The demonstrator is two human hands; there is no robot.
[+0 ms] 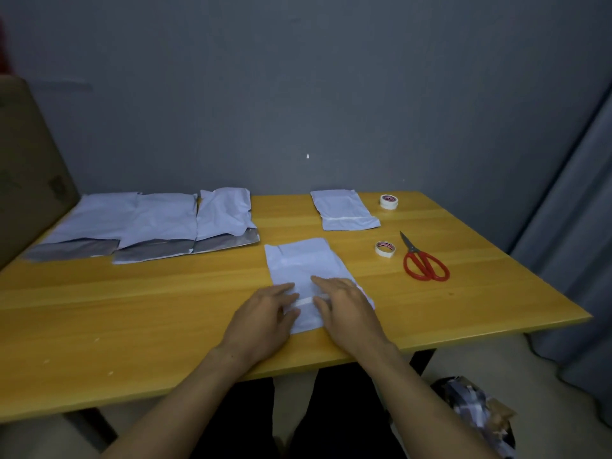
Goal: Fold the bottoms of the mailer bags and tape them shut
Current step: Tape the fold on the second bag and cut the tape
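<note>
Head view: left hand (265,313) and right hand (344,303), fingers flat, press tape strip (306,301) onto mailer bag (304,270) near tabletop (132,309) front edge; uneven pressure could wrinkle tape, letting the fold spring open.

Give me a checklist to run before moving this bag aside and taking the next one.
1. Fold held flat: both hands, left and right, press the bag: ok.
2. Tape strip lies across the fold: ok; stuck down under the hands: cannot tell.
3. Room beside the finished bag: ok.
4. Three unfolded bags wait at far left: ok.
5. Tape rolls and scissors lie to the right of the bag: ok.
</note>
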